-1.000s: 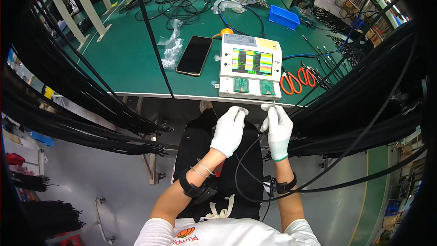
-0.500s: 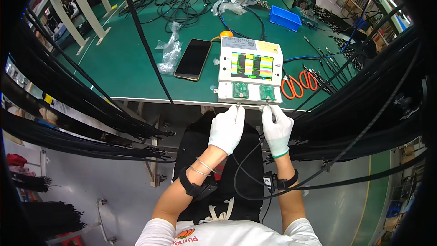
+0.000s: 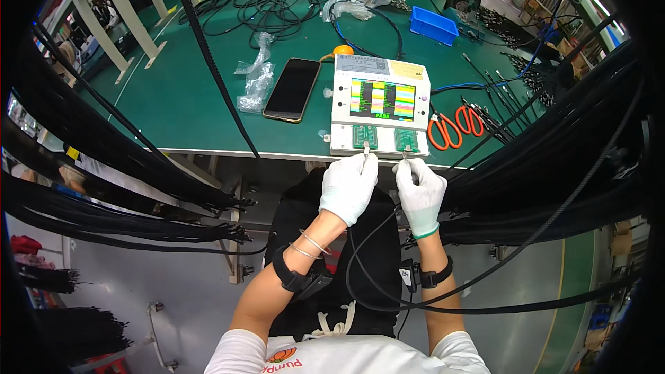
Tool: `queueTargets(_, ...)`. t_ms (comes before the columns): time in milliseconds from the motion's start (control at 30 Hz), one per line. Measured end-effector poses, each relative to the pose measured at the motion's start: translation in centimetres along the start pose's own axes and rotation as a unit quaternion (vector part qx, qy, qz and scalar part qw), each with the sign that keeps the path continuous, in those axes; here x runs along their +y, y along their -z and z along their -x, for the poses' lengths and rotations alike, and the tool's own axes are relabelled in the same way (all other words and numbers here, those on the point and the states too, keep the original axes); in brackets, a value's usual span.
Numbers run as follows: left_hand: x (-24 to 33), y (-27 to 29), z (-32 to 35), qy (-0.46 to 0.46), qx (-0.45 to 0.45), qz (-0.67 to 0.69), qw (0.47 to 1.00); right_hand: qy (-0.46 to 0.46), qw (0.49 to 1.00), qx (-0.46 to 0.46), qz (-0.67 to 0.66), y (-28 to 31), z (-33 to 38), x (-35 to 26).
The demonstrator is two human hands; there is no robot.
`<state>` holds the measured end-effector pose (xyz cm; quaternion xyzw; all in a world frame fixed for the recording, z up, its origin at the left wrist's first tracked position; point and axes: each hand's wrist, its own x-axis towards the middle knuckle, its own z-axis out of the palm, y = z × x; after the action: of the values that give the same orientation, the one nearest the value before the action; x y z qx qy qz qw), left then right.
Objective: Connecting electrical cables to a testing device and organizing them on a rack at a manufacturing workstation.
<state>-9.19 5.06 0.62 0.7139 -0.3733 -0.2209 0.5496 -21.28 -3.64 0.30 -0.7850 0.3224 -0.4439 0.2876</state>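
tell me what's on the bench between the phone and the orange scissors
The white tester box with its coloured screen sits between the black phone and the orange scissors on the green bench, seen in the head view.

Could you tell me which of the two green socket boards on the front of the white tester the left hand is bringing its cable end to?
The left green socket board: the left hand holds its connector tip just below it, while the right green socket board sits above the right hand.
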Motion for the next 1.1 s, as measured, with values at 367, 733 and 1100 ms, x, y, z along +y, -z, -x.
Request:
queueTargets(367,0.7,-0.4,0.0,0.085,-0.005,0.068,0.994,0.001,0.999,0.022,0.039,-0.2,-0.2,-0.8)
queueTargets(733,0.5,-0.1,-1.0,-0.007,0.021,-0.108,0.994,0.032,0.995,0.047,0.084,-0.3,-0.6,-0.6)
queueTargets(1100,-2.7,2.0,1.6,0.168,-0.119,0.232,0.951,0.032,0.990,0.063,0.124,0.1,-0.6,-0.7)
